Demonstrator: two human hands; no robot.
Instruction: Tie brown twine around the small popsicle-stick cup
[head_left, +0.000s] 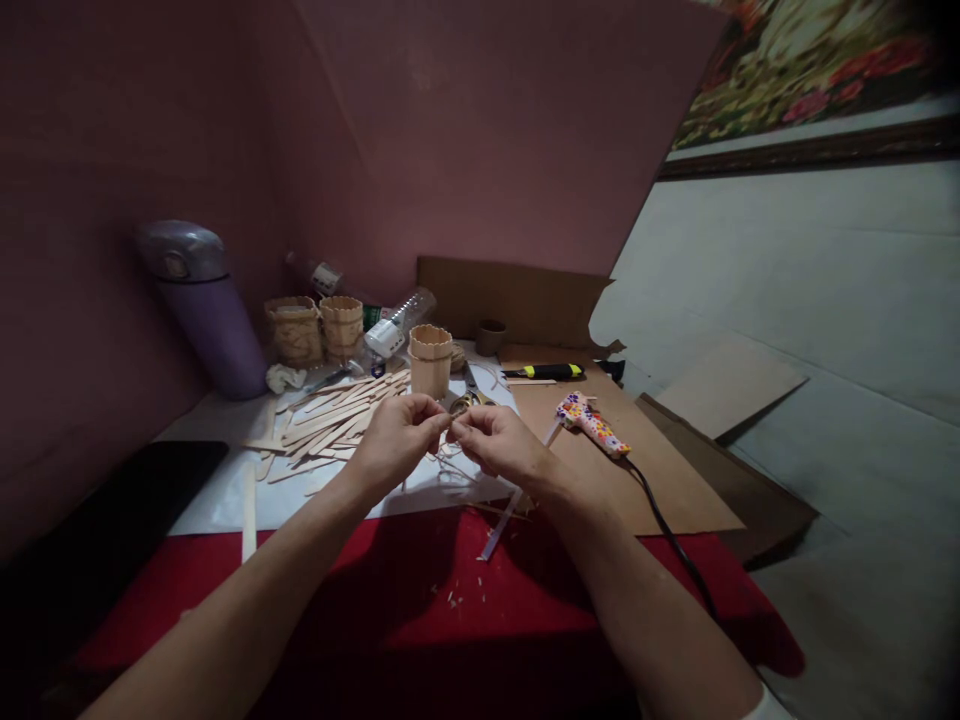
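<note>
Pink wall (465,140) and red cloth (390,600) frame close fingerwork: I pinch my left hand (394,440) and right hand (514,450) closed, fingertips meeting above loose strands (450,465). What they grip is too small to tell. Just beyond stands a wooden cup (430,368), near scissors (480,399) and flat sticks (322,425). Such fine handling, I judge, calls for light, steady pinches.
</note>
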